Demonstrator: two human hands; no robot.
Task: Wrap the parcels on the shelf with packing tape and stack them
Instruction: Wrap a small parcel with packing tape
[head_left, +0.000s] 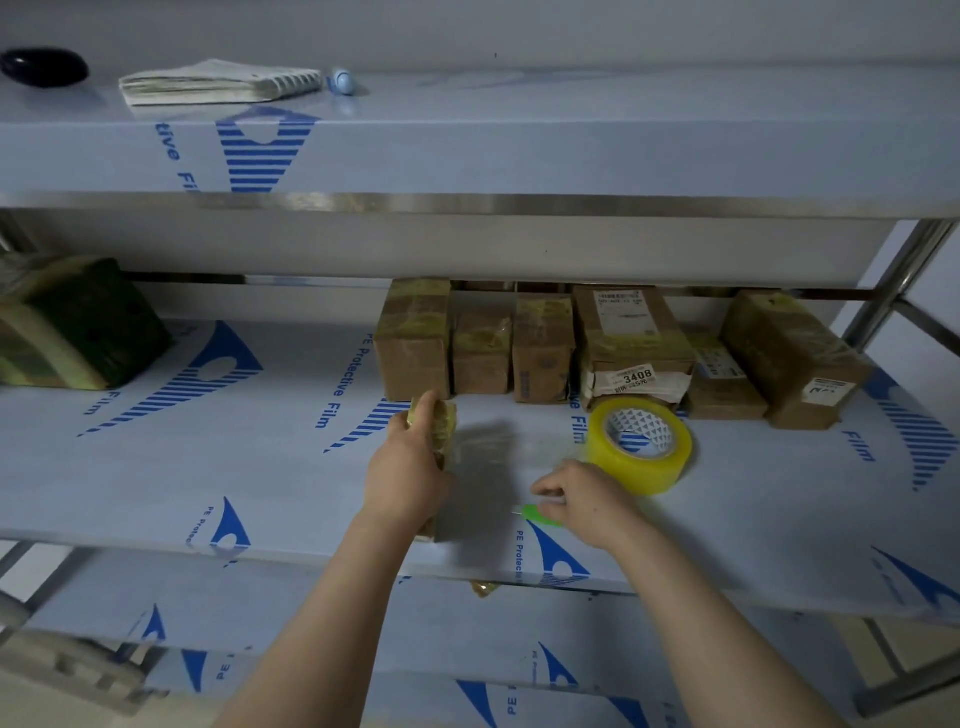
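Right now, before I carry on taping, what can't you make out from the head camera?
Head view only:
The parcel in the left hand: motion-blurred and largely covered by that hand.
The green tool in the right hand: only its tip shows, the hand hides the rest.
The rear parcels: mostly cut off by the upper shelf.
The shipping label: print too small to read.

Left hand (410, 467) gripped a small tape-wrapped parcel (444, 420) over the film-covered middle shelf (208, 467), right hand (592, 501) curled round a green cutter (537, 515), yellow tape roll (636, 470) lay flat just beside it, taped brown boxes (543, 353) stood in a row behind.
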